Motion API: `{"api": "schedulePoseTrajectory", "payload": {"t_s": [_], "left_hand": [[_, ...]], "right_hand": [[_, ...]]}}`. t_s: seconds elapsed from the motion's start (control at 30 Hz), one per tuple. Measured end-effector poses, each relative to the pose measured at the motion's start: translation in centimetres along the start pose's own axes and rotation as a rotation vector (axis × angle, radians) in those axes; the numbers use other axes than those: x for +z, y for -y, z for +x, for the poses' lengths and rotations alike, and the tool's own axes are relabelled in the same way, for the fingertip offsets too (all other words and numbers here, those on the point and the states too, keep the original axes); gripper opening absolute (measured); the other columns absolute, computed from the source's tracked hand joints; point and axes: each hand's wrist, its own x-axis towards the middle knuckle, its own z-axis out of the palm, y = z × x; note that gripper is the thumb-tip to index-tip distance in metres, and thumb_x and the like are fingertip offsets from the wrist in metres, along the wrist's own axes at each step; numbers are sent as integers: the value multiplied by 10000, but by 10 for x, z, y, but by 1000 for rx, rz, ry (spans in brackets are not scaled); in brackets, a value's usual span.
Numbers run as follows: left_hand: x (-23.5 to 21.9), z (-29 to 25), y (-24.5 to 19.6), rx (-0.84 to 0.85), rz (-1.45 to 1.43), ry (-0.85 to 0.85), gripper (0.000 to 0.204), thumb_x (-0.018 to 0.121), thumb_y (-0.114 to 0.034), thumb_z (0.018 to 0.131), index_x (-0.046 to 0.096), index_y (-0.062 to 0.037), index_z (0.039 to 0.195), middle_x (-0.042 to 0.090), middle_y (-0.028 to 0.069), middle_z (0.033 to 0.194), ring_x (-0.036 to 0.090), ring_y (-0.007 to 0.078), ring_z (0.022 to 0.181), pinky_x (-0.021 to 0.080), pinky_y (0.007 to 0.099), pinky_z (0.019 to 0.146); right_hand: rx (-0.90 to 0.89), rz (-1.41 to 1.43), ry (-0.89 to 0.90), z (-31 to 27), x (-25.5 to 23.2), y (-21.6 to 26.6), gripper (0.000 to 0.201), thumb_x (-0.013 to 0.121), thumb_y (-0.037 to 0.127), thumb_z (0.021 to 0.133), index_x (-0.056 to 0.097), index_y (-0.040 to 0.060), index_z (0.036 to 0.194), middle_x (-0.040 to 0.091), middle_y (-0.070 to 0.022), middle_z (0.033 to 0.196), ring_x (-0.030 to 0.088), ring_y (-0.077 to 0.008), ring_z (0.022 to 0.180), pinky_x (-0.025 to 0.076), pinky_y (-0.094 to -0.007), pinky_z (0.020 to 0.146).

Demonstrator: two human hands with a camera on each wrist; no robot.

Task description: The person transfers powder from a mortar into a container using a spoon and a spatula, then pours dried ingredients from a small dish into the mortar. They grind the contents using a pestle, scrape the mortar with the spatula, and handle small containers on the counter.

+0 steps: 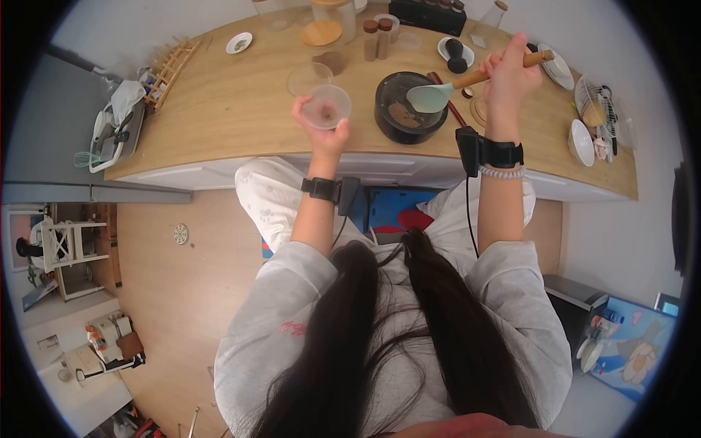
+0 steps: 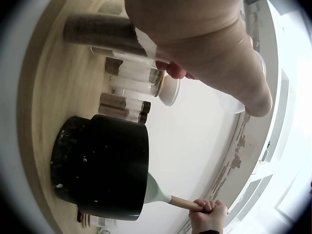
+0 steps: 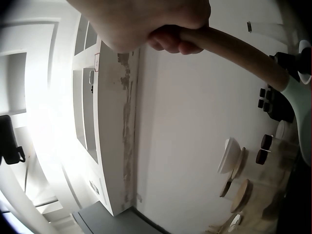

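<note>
My left hand (image 1: pixel 328 140) holds a small translucent plastic cup (image 1: pixel 315 109) by its sides, with a little brownish residue at the bottom. It is tipped up above the table's front edge, left of a heavy black bowl (image 1: pixel 398 131). Inside that bowl lies brown powder (image 1: pixel 401 114). My right hand (image 1: pixel 505 86) grips the wooden handle of a spatula, and its mint-green head (image 1: pixel 431 98) reaches over the bowl's right side. In the right wrist view, curled fingers (image 3: pixel 170 41) wrap the handle (image 3: pixel 239 51). A round clear lid or dish (image 1: pixel 307 73) lies behind the cup.
Two brown-capped jars (image 1: pixel 371 44) stand behind the bowl, near a wooden-lidded container (image 1: pixel 321 33). A dark red stick (image 1: pixel 454 109) lies right of the bowl. A white bowl (image 1: pixel 581 142) and a wire basket (image 1: pixel 590 95) occupy the right end; a wooden rack (image 1: pixel 171 69) the left.
</note>
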Motion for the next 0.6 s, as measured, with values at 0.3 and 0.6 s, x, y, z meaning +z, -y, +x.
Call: {"api": "schedulePoseTrajectory", "payload": {"t_s": [0.3, 0.6], "left_hand": [[-2, 0, 3, 36, 11, -3, 756, 738, -349, 707, 229, -118, 1216, 453, 111, 993, 518, 203, 849, 444, 311, 740], [-1, 1, 4, 37, 6, -1, 777, 747, -378, 700, 226, -120, 1215, 459, 94, 965, 521, 200, 833, 439, 305, 737]], "right_hand": [[6, -115, -129, -13, 10, 5, 438, 496, 335, 934, 435, 35, 621, 432, -39, 450, 446, -109, 383, 363, -244, 382], [2, -131, -154, -19, 12, 7, 404, 503, 294, 932, 426, 35, 631, 422, -33, 465, 411, -109, 385, 358, -259, 386]]}}
